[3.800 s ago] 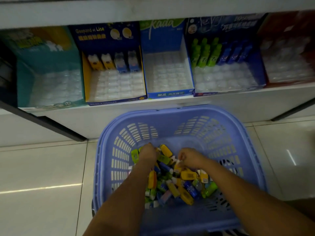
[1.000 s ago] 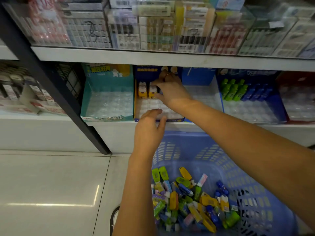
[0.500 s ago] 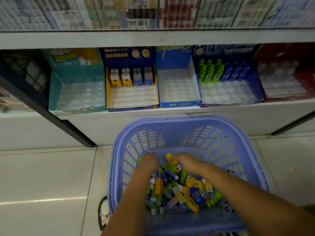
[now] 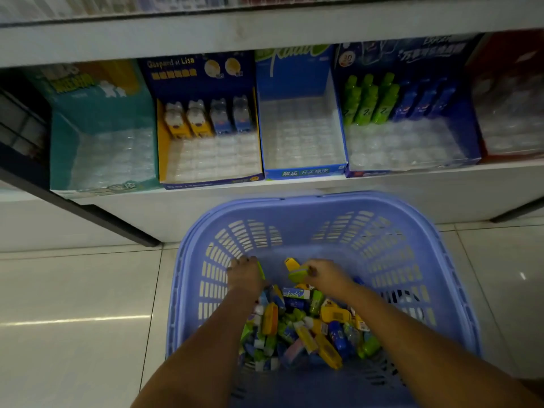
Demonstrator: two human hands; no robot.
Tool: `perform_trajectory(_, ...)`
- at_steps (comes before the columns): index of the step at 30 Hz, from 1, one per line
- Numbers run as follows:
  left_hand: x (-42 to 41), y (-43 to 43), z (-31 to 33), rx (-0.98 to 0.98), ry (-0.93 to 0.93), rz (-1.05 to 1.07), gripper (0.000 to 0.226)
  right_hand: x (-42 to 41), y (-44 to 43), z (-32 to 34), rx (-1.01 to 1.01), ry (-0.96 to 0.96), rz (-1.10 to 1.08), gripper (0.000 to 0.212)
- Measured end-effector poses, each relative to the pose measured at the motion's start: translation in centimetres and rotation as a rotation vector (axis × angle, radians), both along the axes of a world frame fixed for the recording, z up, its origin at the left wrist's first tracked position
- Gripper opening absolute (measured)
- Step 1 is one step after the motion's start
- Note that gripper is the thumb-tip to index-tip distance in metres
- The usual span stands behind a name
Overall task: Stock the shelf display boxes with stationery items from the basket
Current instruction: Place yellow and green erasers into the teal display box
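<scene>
Boxes (image 4: 304, 172) on the shelf (image 4: 412, 184) are sitting mostly unfilled and the basket (image 4: 412, 219) is holding a mixed pile (image 4: 309, 325), so a piece is risking landing in the wrong box. Both hands are reaching into that pile: right hand (image 4: 328, 275) pinching a green-yellow item (image 4: 297, 275), left hand (image 4: 245, 275) curling over something green, grip unclear.

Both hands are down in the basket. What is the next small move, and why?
Probably lift the right hand, which seems to pinch a green item, up to the blue box holding green bottles on the shelf, if it matches them: only its back row is filled, and the slots in front are bare.
</scene>
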State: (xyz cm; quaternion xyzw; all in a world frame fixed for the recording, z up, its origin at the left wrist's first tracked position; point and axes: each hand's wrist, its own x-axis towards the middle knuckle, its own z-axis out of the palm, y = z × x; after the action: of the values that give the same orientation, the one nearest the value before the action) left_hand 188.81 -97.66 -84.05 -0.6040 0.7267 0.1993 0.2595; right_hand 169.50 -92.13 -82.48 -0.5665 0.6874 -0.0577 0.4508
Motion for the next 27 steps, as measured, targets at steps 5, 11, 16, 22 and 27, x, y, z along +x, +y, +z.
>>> perform_trajectory(5, -0.9, 0.1, -0.2, -0.039, -0.046, -0.06, 0.072, -2.2, -1.5, 3.3, 0.287, -0.503, -0.315, 0.02)
perform_trajectory(11, -1.6, 0.5, 0.4, 0.068, 0.155, 0.042, 0.053, -3.9, -1.3, 7.7, 0.342, -0.768, -0.273, 0.026)
perform_trajectory(16, -2.3, 0.2, 3.1, 0.057, 0.454, 0.286, 0.019, -4.5, -1.4, 11.4, 0.186, -0.743, -0.238, 0.017)
perform_trajectory(22, -1.8, -1.6, 13.4, 0.206, 0.918, 0.32, 0.021, -3.4, -1.8, 17.5, 0.033, -0.768, -0.206, 0.016)
perform_trajectory(27, 1.4, -1.7, 22.3, 0.376, 1.417, 0.605, 0.022, -0.4, -3.0, 22.6, -0.15, -0.734, -0.169, 0.025)
